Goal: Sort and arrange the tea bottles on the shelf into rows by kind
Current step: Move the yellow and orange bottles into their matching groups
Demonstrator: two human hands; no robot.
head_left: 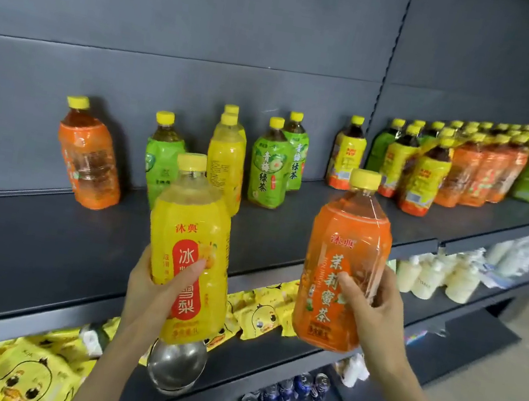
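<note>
My left hand grips a yellow-labelled bottle by its lower half, held upright in front of the shelf. My right hand grips an orange-labelled bottle the same way. On the shelf stand an orange bottle at the left, a green bottle, two yellow bottles one behind the other, and two green tea bottles. Further right, several yellow-red, orange and green bottles stand in packed rows.
The dark shelf's back panel rises behind the bottles. Below are yellow snack packets with a duck print, white bottles to the right, and drink cans on the lowest shelf. The floor shows at the lower right.
</note>
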